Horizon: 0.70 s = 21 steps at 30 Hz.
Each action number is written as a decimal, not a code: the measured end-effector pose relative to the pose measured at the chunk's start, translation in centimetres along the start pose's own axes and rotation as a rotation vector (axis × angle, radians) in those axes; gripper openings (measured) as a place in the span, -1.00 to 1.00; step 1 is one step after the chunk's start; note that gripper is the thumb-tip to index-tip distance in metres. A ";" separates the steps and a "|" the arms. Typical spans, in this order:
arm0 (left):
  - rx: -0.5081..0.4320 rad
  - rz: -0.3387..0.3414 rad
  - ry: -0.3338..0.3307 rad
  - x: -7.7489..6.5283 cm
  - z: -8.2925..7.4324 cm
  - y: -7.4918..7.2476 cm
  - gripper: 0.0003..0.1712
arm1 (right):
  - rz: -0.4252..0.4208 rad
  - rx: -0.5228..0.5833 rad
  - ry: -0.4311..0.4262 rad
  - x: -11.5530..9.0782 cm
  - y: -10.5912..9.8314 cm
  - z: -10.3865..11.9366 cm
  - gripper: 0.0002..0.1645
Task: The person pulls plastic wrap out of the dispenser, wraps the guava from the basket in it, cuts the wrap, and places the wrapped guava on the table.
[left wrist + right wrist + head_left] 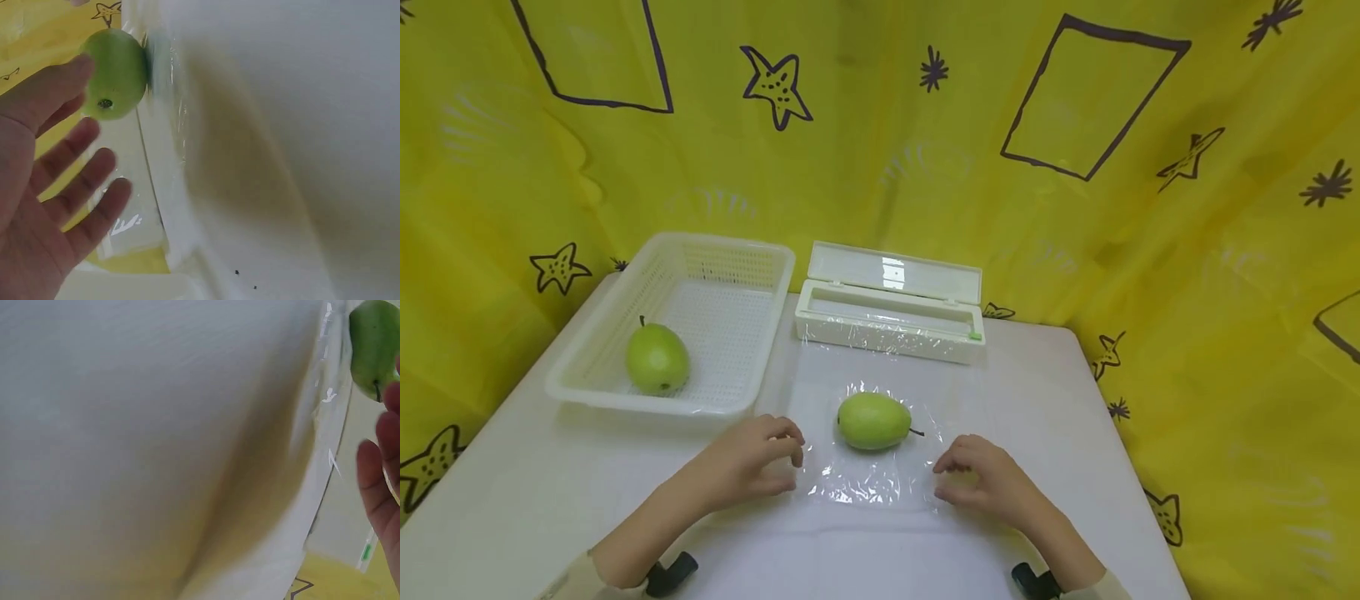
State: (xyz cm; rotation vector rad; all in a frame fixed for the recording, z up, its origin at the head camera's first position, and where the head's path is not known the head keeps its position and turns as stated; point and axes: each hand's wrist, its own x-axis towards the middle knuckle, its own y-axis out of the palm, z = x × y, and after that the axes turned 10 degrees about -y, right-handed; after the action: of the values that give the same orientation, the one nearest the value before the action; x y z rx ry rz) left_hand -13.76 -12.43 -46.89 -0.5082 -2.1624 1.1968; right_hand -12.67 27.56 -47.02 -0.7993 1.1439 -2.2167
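Observation:
A green pear (874, 421) lies on its side on a sheet of clear plastic wrap (857, 483), its stem pointing right. The wrap runs back to the front of a white wrap dispenser box (887, 340), whose lid stands raised. To the pear's left, my left hand (756, 462) is held over the wrap's edge with fingers loosely bent and apart; the left wrist view shows nothing in its palm. On the other side my right hand (981, 479) hovers near the stem end, fingers slightly curved and holding nothing visible. Neither hand touches the pear in the head view.
A white plastic basket (762, 350) stands at the back left with another green pear (657, 360) inside. A yellow patterned curtain (865, 167) hangs behind and beside the white table (820, 567). The dispenser has a small green piece (974, 336) at its right end.

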 end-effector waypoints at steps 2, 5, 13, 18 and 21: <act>0.022 0.051 -0.001 -0.5 -0.1 0.0 -0.65 | 0.088 -0.005 0.004 -0.5 0.0 0.2 -0.72; 0.047 0.126 -0.022 -1.0 -0.2 0.1 -0.61 | 0.202 -0.028 0.027 -1.2 0.0 0.4 -0.66; 0.124 0.149 -0.023 -1.7 0.1 0.5 -0.70 | 0.228 -0.068 0.037 -2.1 0.5 0.6 -0.82; 0.124 0.108 -0.030 -1.6 0.1 0.9 -0.76 | 0.192 -0.058 0.028 -1.9 0.3 0.8 -0.88; 0.127 0.100 -0.037 -1.0 -0.3 1.2 -0.80 | 0.122 -0.068 0.019 -0.6 0.1 1.0 -0.78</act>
State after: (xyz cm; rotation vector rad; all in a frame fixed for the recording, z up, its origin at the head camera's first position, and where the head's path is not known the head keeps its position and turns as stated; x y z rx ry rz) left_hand -12.79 -12.24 -48.14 -0.5492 -2.0961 1.3980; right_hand -11.49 27.38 -46.79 -0.7173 1.2495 -2.0996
